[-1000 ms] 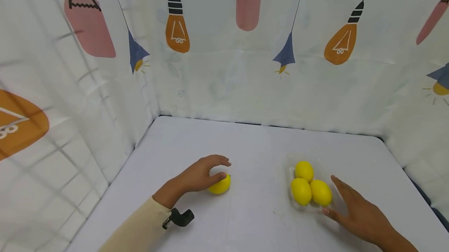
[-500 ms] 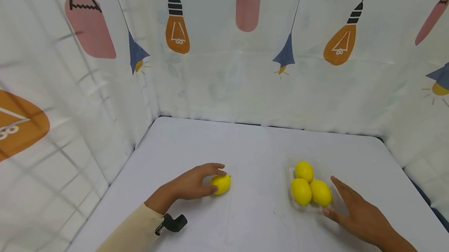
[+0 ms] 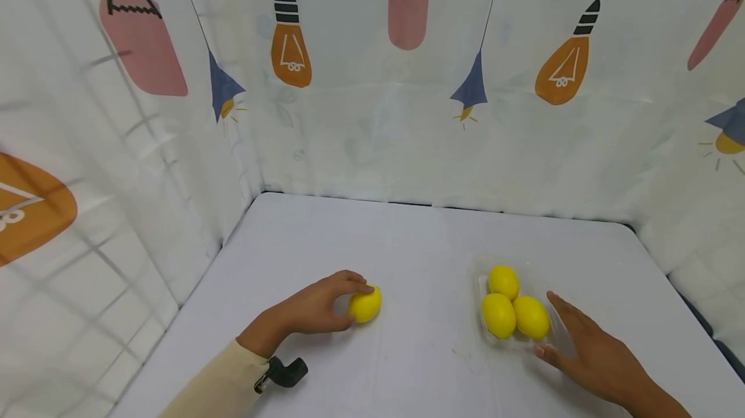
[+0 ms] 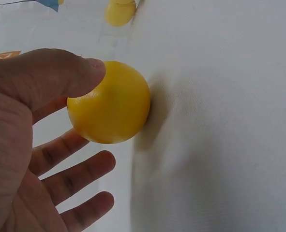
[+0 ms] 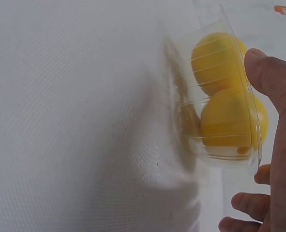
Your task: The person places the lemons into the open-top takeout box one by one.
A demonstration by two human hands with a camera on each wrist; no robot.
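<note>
A yellow lemon (image 3: 368, 305) lies on the white table left of centre. My left hand (image 3: 317, 305) pinches it from the left, thumb on the near side and fingertips over the top. In the left wrist view the thumb (image 4: 80, 77) presses on the lemon, while the lower fingers spread away from it. At right, a clear plastic container (image 5: 225, 157) holds three more lemons (image 3: 532, 318). My right hand (image 3: 599, 356) lies beside the container's right side with relaxed fingers. Its thumb (image 5: 261, 67) is at the container's rim; whether it touches is unclear.
The white tabletop (image 3: 419, 256) extends between the single lemon and the container. Behind it and at both sides hangs a white cloth (image 3: 372, 140) printed with lamps and bulbs. A dark strap piece (image 3: 285, 373) sticks out from the left wrist.
My left hand has come down and slightly back from over the lemon, and its thumb and fingers have closed on it. The right hand and container have stayed in place.
</note>
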